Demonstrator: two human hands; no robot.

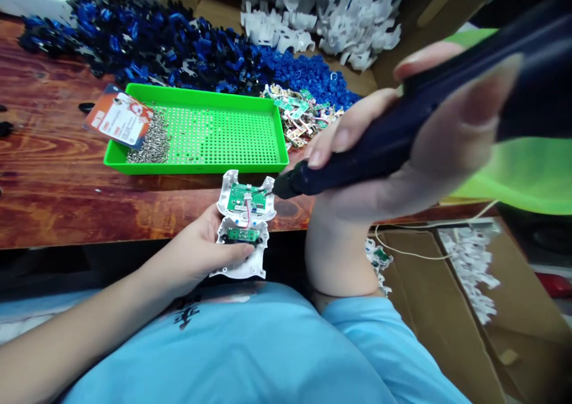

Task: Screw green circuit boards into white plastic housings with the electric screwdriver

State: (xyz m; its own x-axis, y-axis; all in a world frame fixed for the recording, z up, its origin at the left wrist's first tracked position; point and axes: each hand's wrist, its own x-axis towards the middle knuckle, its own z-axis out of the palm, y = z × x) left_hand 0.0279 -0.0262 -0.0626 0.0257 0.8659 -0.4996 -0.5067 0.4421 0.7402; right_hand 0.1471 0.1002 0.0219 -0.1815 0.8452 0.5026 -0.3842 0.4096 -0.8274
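My left hand (213, 243) grips a white plastic housing (243, 267) by its lower half, the thumb lying across the front. Its two halves lie opened out one above the other, each with a green circuit board (239, 198), and a thin wire runs between them. My right hand (429, 136) is wrapped round a dark electric screwdriver (379, 142), slanting down to the left. The screwdriver's tip is at the right edge of the upper board; whether it touches a screw is too small to tell.
A green perforated tray (196, 168) holds small screws (152, 142) and a printed card (120, 118). Behind lie black-and-blue parts (170, 46), blue pieces (308, 73), wired boards (299, 115) and white shells (348, 16). A cardboard box (420, 297) with white parts stands at lower right.
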